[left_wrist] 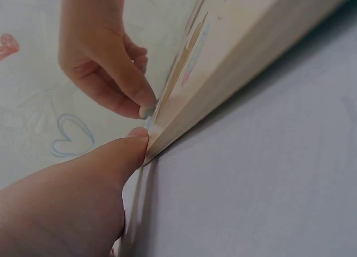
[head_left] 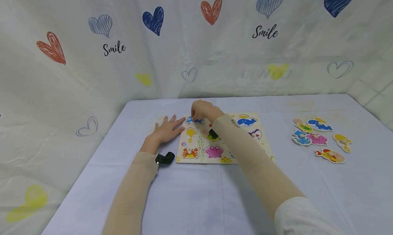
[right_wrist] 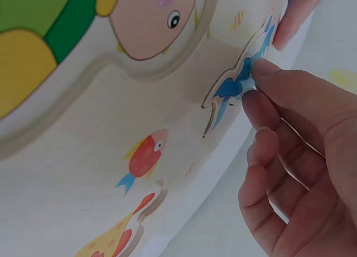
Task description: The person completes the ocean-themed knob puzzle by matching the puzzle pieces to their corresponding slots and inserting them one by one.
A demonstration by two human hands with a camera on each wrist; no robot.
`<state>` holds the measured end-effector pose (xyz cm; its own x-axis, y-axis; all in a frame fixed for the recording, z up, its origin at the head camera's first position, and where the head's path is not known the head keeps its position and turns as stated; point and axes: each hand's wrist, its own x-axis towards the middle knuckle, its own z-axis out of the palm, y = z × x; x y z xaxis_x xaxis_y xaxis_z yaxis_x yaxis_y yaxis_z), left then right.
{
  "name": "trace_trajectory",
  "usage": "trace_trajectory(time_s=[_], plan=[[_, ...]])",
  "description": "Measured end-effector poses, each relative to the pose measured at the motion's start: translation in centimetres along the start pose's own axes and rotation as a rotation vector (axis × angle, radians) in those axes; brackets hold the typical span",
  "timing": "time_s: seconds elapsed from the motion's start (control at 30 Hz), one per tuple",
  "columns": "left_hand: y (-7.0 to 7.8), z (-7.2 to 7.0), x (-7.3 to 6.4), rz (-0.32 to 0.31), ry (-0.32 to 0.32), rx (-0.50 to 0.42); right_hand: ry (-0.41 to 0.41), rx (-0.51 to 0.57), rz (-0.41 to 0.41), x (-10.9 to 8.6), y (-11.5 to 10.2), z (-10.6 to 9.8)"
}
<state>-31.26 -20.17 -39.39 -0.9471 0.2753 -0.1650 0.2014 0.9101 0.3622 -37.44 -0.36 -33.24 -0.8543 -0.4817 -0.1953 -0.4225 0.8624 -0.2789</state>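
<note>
A wooden peg puzzle board point(right_wrist: 72, 179) with printed sea animals lies on the table. My right hand point(head_left: 204, 109) reaches over its upper left corner. In the right wrist view, the thumb and forefinger of my right hand point(right_wrist: 307, 134) pinch the small knob on a blue sea-animal puzzle piece point(right_wrist: 227, 88), which sits at its matching cutout, slightly tilted. My left hand point(head_left: 165, 130) rests palm down at the board's left edge with fingers spread. Its thumb point(left_wrist: 131, 151) touches the board's edge in the left wrist view. My right forearm covers part of the board.
Several loose puzzle pieces lie on the table to the right, among them a blue whale piece point(head_left: 320, 125), a pink shell piece point(head_left: 319, 139), a yellow piece point(head_left: 342, 142) and a red-tailed fish piece point(head_left: 331, 156). A white curtain with printed hearts hangs behind the table.
</note>
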Motion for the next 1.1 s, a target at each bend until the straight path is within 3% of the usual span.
trace_trajectory(time_s=[0.53, 1.1], plan=[[0.1, -0.2, 0.1, 0.013, 0.003, 0.008, -0.001, -0.019, -0.032, -1.3, 0.7, -1.5], [-0.3, 0.2, 0.2, 0.017, -0.003, -0.005, 0.138, 0.109, -0.147, -7.3, 3.5, -3.6]])
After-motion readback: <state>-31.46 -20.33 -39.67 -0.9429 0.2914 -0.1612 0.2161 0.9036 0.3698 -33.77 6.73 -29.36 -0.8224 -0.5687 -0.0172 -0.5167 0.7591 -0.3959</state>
